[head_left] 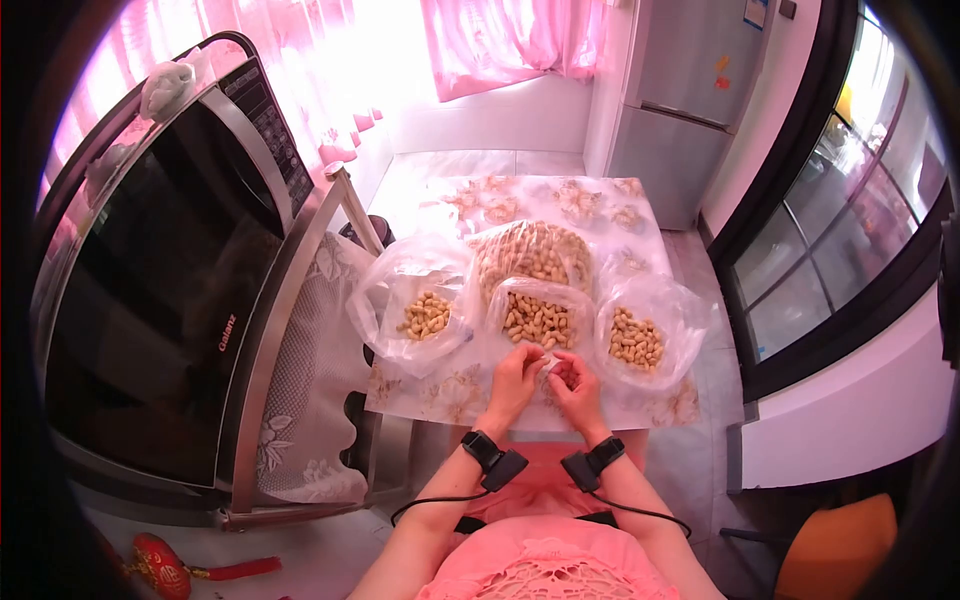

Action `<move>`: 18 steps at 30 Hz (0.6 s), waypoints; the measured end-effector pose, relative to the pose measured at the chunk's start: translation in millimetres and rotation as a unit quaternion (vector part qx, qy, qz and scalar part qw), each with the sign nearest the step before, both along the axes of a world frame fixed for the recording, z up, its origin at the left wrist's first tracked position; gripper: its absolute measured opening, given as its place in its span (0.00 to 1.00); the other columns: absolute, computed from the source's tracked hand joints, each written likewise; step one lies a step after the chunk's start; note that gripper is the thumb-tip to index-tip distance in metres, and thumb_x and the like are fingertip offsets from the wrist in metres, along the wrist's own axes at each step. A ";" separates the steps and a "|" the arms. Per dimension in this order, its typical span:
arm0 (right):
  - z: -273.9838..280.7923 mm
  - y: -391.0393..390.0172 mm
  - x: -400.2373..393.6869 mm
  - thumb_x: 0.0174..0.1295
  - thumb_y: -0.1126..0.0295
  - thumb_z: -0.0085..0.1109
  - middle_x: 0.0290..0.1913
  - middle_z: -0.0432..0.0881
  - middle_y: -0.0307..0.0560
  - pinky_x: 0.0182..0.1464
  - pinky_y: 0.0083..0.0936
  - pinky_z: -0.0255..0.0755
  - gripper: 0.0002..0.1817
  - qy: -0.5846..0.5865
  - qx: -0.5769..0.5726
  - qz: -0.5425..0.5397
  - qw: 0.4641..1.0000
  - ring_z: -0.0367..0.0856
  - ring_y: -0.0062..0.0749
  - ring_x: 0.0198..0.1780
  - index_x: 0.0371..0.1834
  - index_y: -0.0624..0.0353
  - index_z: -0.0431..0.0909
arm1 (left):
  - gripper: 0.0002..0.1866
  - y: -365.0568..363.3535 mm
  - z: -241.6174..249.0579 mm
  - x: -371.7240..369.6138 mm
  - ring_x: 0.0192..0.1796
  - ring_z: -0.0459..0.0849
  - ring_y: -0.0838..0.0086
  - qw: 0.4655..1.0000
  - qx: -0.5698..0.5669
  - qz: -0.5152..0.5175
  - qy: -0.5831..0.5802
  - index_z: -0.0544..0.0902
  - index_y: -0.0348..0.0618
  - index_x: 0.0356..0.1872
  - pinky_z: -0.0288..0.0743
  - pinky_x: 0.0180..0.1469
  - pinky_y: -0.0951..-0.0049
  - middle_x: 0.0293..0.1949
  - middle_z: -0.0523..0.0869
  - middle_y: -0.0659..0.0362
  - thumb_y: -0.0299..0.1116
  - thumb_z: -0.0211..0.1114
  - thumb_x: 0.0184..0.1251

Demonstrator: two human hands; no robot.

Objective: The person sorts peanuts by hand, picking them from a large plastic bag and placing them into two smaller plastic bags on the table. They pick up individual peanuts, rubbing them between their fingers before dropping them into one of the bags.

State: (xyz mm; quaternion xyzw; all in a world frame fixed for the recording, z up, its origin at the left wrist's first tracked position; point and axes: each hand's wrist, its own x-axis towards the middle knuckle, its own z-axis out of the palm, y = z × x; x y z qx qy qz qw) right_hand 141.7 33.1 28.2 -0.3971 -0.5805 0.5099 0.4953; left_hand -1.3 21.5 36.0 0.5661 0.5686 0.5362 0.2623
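My left hand (512, 385) and my right hand (577, 388) meet at the near side of the table, fingertips pinched together around something small and whitish. Whether it is a peanut or a bit of plastic, I cannot make out. Just beyond my fingers, a small clear plastic bag (497, 312) lies open with peanuts (538, 320) in it. A larger bag of peanuts (532, 252) rests behind it. To the left is an open plastic bag (385, 285) holding a small heap of peanuts (425, 316). Another open bag (685, 318) with peanuts (635, 340) lies to the right.
The table (440, 395) has a flowered cover. On the left a Galanz microwave (160, 330) stands on a metal rack (290, 330) with a lace cloth. A fridge (670, 120) stands at the back right, and an orange chair (840, 550) is at lower right.
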 end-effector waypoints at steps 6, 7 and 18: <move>-3.8 0.7 0.6 0.62 0.80 0.62 0.35 0.85 0.37 0.36 0.16 0.76 0.12 -0.024 0.030 0.016 0.999 0.82 0.16 0.35 0.49 0.62 0.82 | 0.05 -12.9 -1.4 0.4 0.35 0.86 0.77 0.996 -0.051 -0.024 -0.071 0.81 0.35 0.40 0.79 0.39 0.74 0.31 0.88 0.57 0.26 0.63 0.70; -4.5 0.4 1.2 0.62 0.80 0.63 0.35 0.85 0.38 0.36 0.16 0.76 0.11 -0.037 0.031 0.017 0.999 0.82 0.16 0.34 0.48 0.62 0.82 | 0.05 -13.3 -3.3 -0.1 0.36 0.86 0.78 0.994 -0.058 -0.025 -0.092 0.81 0.35 0.41 0.79 0.39 0.75 0.32 0.88 0.58 0.26 0.63 0.71; 3.2 -2.1 -0.7 0.64 0.75 0.66 0.34 0.85 0.39 0.33 0.18 0.75 0.06 -0.041 0.020 0.011 0.999 0.82 0.18 0.32 0.42 0.64 0.83 | 0.08 -17.3 -5.7 -3.0 0.40 0.85 0.79 0.990 -0.046 -0.039 -0.125 0.83 0.35 0.47 0.79 0.45 0.78 0.37 0.88 0.59 0.26 0.64 0.70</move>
